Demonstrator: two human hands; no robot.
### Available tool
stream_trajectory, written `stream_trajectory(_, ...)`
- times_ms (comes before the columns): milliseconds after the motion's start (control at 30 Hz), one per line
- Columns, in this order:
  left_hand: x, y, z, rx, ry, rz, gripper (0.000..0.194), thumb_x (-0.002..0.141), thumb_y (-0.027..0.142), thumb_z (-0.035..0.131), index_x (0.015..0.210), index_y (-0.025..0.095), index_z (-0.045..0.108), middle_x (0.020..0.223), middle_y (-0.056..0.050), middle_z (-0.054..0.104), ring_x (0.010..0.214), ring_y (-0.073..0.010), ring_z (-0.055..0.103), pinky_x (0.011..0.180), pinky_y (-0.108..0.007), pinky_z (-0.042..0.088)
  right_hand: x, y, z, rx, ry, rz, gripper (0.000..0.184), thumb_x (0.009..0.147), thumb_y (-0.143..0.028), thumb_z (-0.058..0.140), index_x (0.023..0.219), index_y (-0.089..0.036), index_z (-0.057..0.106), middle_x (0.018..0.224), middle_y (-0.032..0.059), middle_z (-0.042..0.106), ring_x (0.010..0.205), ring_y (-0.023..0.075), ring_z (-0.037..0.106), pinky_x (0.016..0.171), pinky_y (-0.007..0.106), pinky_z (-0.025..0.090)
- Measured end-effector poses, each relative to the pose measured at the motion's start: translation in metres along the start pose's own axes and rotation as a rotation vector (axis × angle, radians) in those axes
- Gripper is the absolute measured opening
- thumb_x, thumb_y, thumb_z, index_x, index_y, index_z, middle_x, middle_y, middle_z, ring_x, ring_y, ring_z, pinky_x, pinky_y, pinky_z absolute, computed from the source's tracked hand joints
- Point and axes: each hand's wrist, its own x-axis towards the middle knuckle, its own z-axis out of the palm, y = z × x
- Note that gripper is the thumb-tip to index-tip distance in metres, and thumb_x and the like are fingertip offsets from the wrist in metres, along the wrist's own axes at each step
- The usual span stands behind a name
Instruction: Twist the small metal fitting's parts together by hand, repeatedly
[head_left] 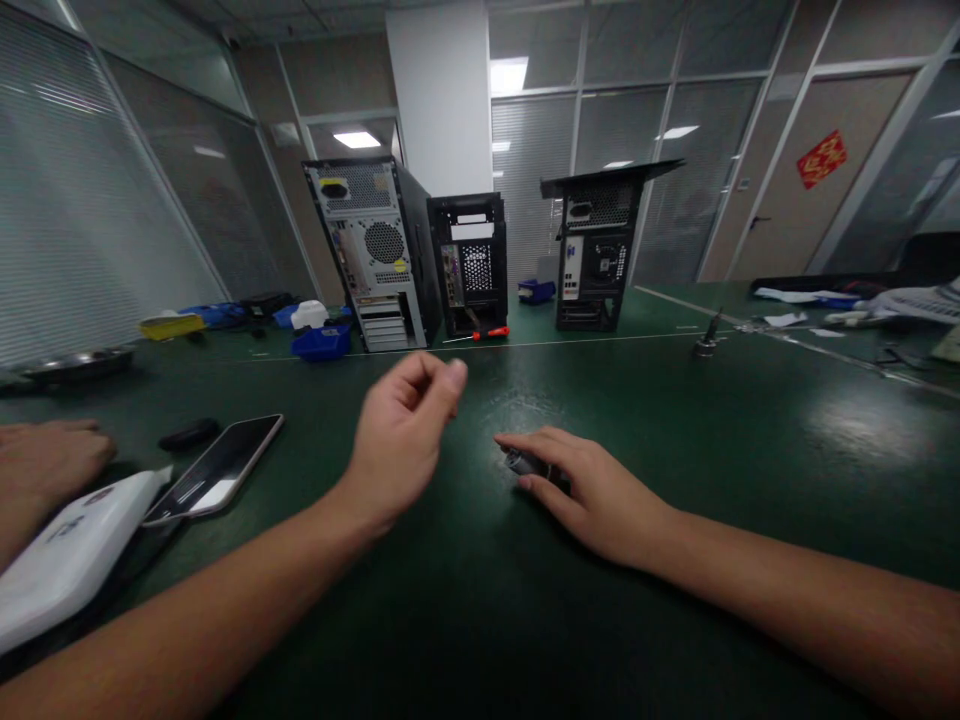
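Note:
My left hand (405, 425) is raised a little above the green table (675, 430), fingers curled with thumb against forefinger in a pinch; whether anything is in it I cannot make out. My right hand (589, 490) lies on the table with its fingers closed over a small dark grey object (523, 462) that I cannot name. The two hands are about a hand's width apart.
Three computer cases (382, 255) (471, 262) (596, 250) stand at the far side, with a red screwdriver (487, 334) and blue bins (322, 342) by them. A phone (217, 468) and a white device (71, 550) lie at left, next to another person's hand (45, 460).

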Motion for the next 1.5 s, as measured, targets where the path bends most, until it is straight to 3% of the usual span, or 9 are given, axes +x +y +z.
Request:
stream_trajectory(100,-0.006,-0.036,0.011,0.091,-0.148,-0.107,0.028,0.080,0.041,0.075,0.075,0.016,0.064,0.067,0.002,0.060,0.061,-0.0130,0.054,0.057,-0.024,0.042,0.000,0.005,0.004,-0.025,0.023,-0.019,0.047,0.093,-0.027,0.050,0.139,-0.027,0.051,0.119,0.0062,0.062,0.105,0.0155,0.059,0.094,0.034,0.047)
stream_trajectory(200,-0.012,-0.054,0.012,0.216,-0.305,-0.117,0.022,0.087,0.039,0.066,0.084,0.018,0.072,0.079,-0.001,0.069,0.074,-0.0168,0.061,0.069,-0.027,0.046,-0.004,0.005,0.005,-0.060,0.019,-0.047,0.045,0.091,-0.027,0.053,0.136,-0.027,0.054,0.120,0.0060,0.063,0.107,0.0166,0.058,0.093,0.034,0.048)
stream_trajectory(367,-0.020,-0.041,0.007,0.417,-0.470,0.034,0.036,0.098,0.040,0.048,0.082,0.020,0.073,0.081,-0.002,0.068,0.080,-0.0181,0.061,0.075,-0.029,0.044,-0.010,0.001,0.007,-0.078,0.044,-0.070,0.042,0.089,-0.024,0.054,0.130,-0.027,0.058,0.117,0.0052,0.065,0.107,0.0164,0.059,0.095,0.035,0.048)
stream_trajectory(567,-0.026,-0.028,0.009,0.498,-0.581,0.108,0.021,0.096,0.033,0.051,0.092,0.019,0.067,0.084,-0.002,0.066,0.080,-0.0184,0.058,0.076,-0.030,0.043,-0.010,0.001,0.009,-0.105,0.070,-0.074,0.042,0.086,-0.023,0.057,0.128,-0.025,0.057,0.118,0.0056,0.065,0.109,0.0177,0.059,0.095,0.037,0.049)
stream_trajectory(800,-0.027,-0.031,0.010,0.478,-0.538,0.086,0.011,0.093,0.028,0.058,0.096,0.021,0.066,0.093,-0.002,0.067,0.089,-0.0200,0.058,0.082,-0.033,0.042,-0.009,0.004,0.009,-0.136,0.071,-0.078,0.040,0.091,-0.021,0.049,0.130,-0.025,0.052,0.121,0.0064,0.062,0.112,0.0194,0.057,0.098,0.042,0.048)
stream_trajectory(1067,-0.025,-0.032,0.006,0.503,-0.422,0.142,0.041,0.104,0.031,0.030,0.072,0.018,0.052,0.069,-0.001,0.054,0.072,-0.0174,0.052,0.072,-0.031,0.037,-0.011,0.001,0.006,-0.126,0.235,-0.019,0.040,0.093,-0.022,0.044,0.133,-0.023,0.038,0.118,0.0100,0.054,0.101,0.0177,0.057,0.088,0.039,0.051)
stream_trajectory(1200,-0.027,-0.030,0.007,0.526,-0.475,0.199,0.041,0.103,0.033,0.036,0.067,0.018,0.047,0.068,0.001,0.050,0.071,-0.0162,0.050,0.072,-0.031,0.036,-0.012,-0.001,0.006,-0.092,0.167,-0.067,0.033,0.094,-0.015,0.036,0.126,-0.021,0.041,0.104,0.0073,0.054,0.091,0.0145,0.055,0.082,0.034,0.049)
stream_trajectory(1367,-0.030,-0.025,0.008,0.468,-0.518,0.214,0.010,0.092,0.027,0.060,0.089,0.018,0.060,0.089,-0.002,0.061,0.088,-0.0184,0.055,0.082,-0.032,0.039,-0.013,-0.004,0.008,-0.132,0.064,-0.120,0.036,0.088,-0.010,0.043,0.122,-0.020,0.046,0.102,0.0069,0.055,0.089,0.0149,0.055,0.079,0.032,0.048)
stream_trajectory(1500,-0.031,-0.024,0.007,0.440,-0.604,0.275,0.009,0.090,0.027,0.065,0.092,0.019,0.062,0.094,-0.002,0.064,0.093,-0.0192,0.056,0.086,-0.033,0.039,-0.012,-0.008,0.008,-0.245,0.050,-0.191,0.023,0.088,-0.018,0.051,0.110,-0.019,0.054,0.102,0.0076,0.056,0.092,0.0171,0.055,0.077,0.032,0.048)
